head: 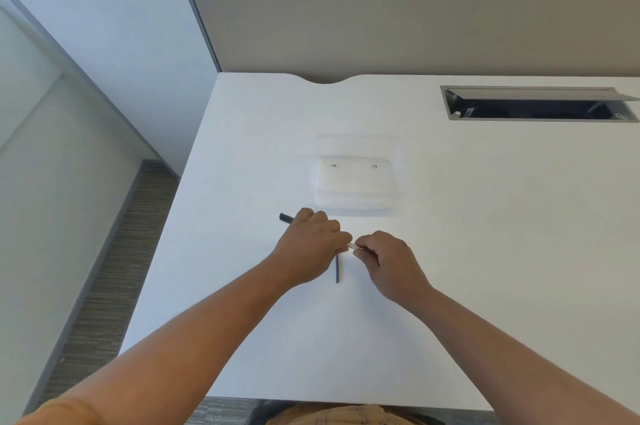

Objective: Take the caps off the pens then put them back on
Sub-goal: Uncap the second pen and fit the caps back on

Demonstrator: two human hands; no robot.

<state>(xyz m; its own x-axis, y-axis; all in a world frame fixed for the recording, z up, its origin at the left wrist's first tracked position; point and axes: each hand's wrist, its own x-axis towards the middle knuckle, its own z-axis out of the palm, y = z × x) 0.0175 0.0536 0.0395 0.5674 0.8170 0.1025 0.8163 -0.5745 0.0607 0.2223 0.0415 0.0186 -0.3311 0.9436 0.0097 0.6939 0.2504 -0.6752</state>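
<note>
My left hand [311, 244] is closed around a pen whose dark end [285, 217] sticks out to the upper left of the fist. A short white stretch of the pen [352, 245] shows between my two hands. My right hand [384, 258] pinches that white end with fingertips and thumb. Whether the part in the right hand is a cap or the barrel is hidden. A second thin dark pen [337, 270] lies on the white desk [450, 251] just below my hands, pointing toward me.
A clear plastic container [358, 182] sits on the desk right behind my hands. An open cable hatch [536, 105] is at the back right. A grey partition stands behind the desk. The desk's left edge drops to carpet.
</note>
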